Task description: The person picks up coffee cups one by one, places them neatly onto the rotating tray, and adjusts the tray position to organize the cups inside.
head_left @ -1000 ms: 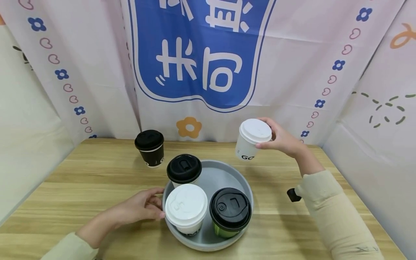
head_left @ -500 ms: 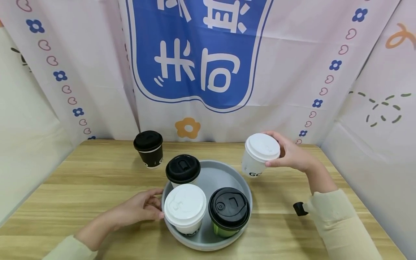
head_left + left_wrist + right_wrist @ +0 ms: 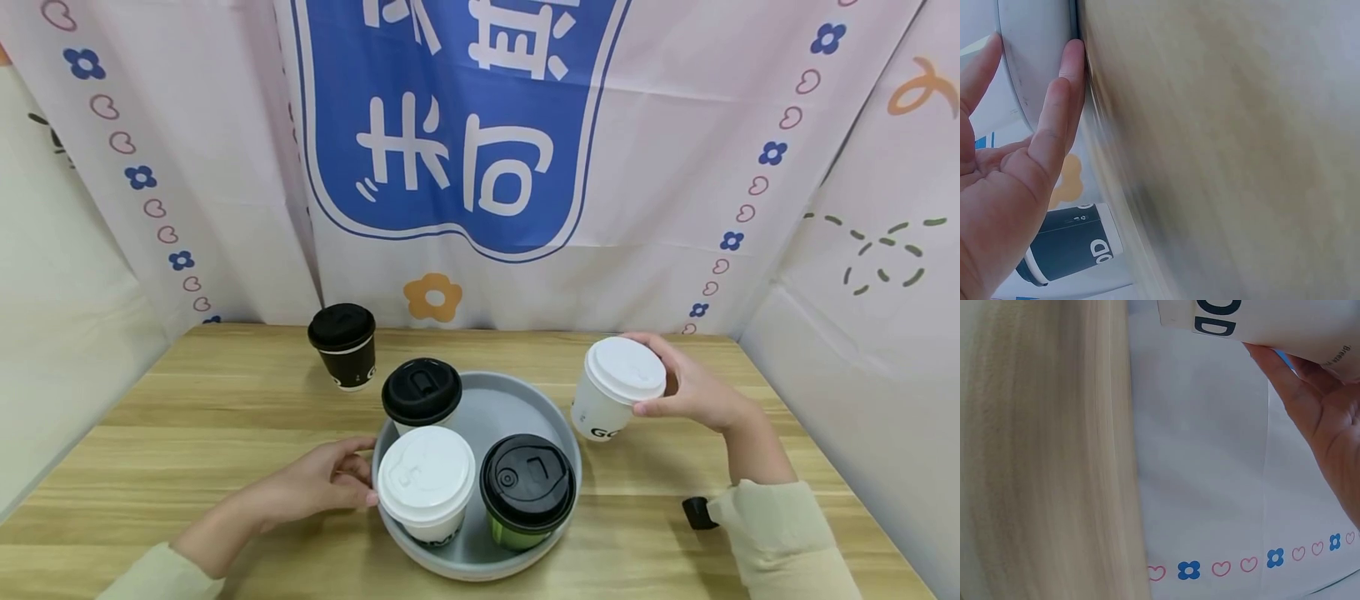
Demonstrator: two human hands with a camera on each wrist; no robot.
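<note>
Five lidded cups are in view, two with white lids and three with black, along with one round grey tray (image 3: 498,404) and two hands. Three of the cups stand in the tray: a white cup (image 3: 427,475) at the near left, a green cup (image 3: 528,500) with a black lid at the near right, and a black-lidded cup (image 3: 422,392) behind the white one, its body mostly hidden. One black cup (image 3: 348,358) stands on the wooden table (image 3: 187,442), behind the tray and to its left, with pale lettering and a pale line under its black lid.

The fifth, the held cup (image 3: 618,387), is just beside the tray's right side. It is plain white, narrower toward the base, with a domed white lid and bold dark letters low on its wall; it leans slightly. It seems to be just above the table, though the gap is hard to judge.

The right hand (image 3: 690,392) holds it from the right, thumb on the near side and fingers curved round the back. The left hand (image 3: 330,479) touches the tray's left side, fingers nearly straight and close together, the thumb spread apart from them.
</note>
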